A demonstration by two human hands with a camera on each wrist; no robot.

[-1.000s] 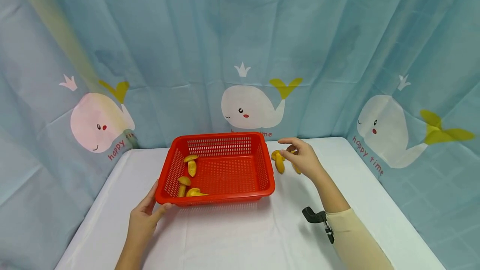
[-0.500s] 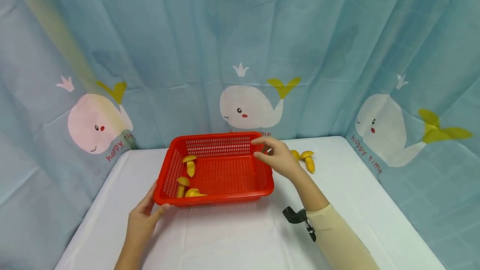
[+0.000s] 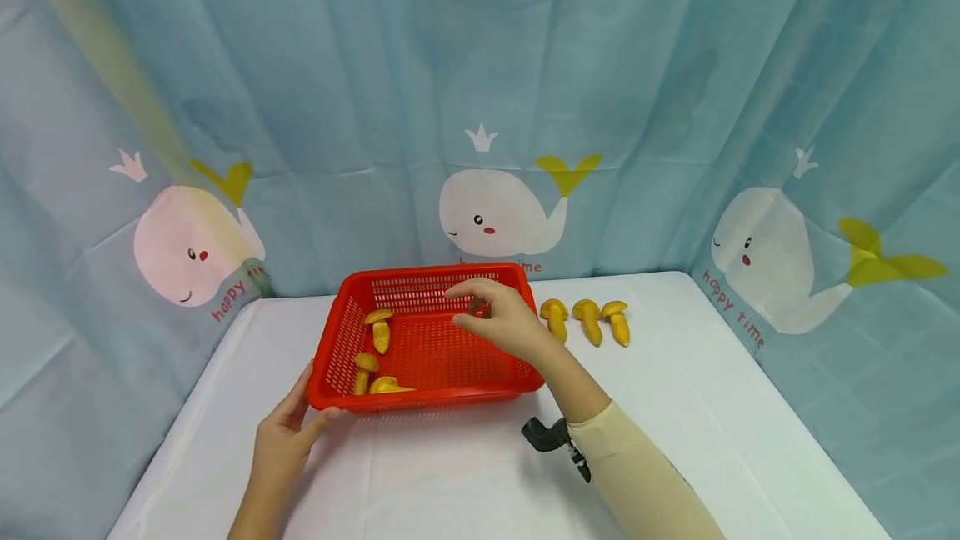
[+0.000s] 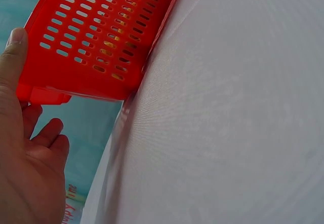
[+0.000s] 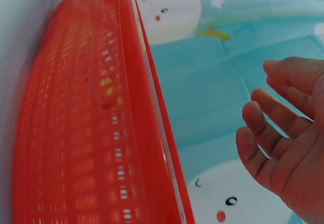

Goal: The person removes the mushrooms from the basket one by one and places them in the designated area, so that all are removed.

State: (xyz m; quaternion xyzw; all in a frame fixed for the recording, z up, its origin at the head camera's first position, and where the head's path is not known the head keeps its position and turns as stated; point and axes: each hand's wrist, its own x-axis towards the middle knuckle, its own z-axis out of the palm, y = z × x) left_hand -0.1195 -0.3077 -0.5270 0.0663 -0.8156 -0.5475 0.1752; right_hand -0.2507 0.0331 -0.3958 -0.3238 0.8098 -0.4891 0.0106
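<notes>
A red plastic basket (image 3: 450, 394) with slotted walls stands on the white table. My left hand (image 3: 283, 436) grips its near left corner, thumb over the rim in the left wrist view, with fingers (image 4: 49, 132) partly below. Three yellow mushrooms lie inside toward the left: one (image 3: 381, 332) farther back, another (image 3: 365, 369) nearer, and a third (image 3: 388, 385) partly hidden by the front wall. Above the basket's right half hovers my right hand (image 3: 506, 319), fingers loosely bent, holding nothing; the right wrist view shows its fingers (image 5: 276, 112) apart from the rim.
Right of the basket, three more yellow mushrooms lie in a row on the table (image 3: 705, 407): one (image 3: 555, 319) beside the basket wall, a middle one (image 3: 588, 322) and an outer one (image 3: 617, 322). A blue whale-print curtain (image 3: 645, 107) encloses the back and sides.
My right hand has moved left, from over the mushrooms on the table to above the basket, uncovering all three of them. My left hand and the basket stay nearly in place.
</notes>
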